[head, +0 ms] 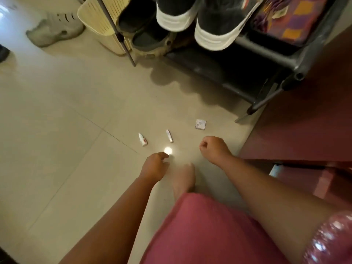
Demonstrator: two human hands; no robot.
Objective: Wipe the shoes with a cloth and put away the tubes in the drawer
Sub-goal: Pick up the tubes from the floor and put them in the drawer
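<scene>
Reaching down toward the floor (57, 115) now, both hands are low over the tiles where the tubes lie. The left hand (155, 165) hangs with fingers loosely curled, nothing visibly in it, near a bright glare spot (168, 150) that washes out its fingertips. The right hand (214, 148) is curled into a loose fist; whether anything small sits inside I cannot tell. Just ahead lie a small white tube (143, 139) with red print and a slimmer tube (169, 136), apart from each other, with a flat sachet (200, 124) further right, all within easy reach, which I judge is why the person bends here. Dark shoes (215, 21) sit on the rack (285, 77) above, soles outward. No cloth or drawer is in view; labels are too small to read. A bare foot (184, 180) shows between the arms.
</scene>
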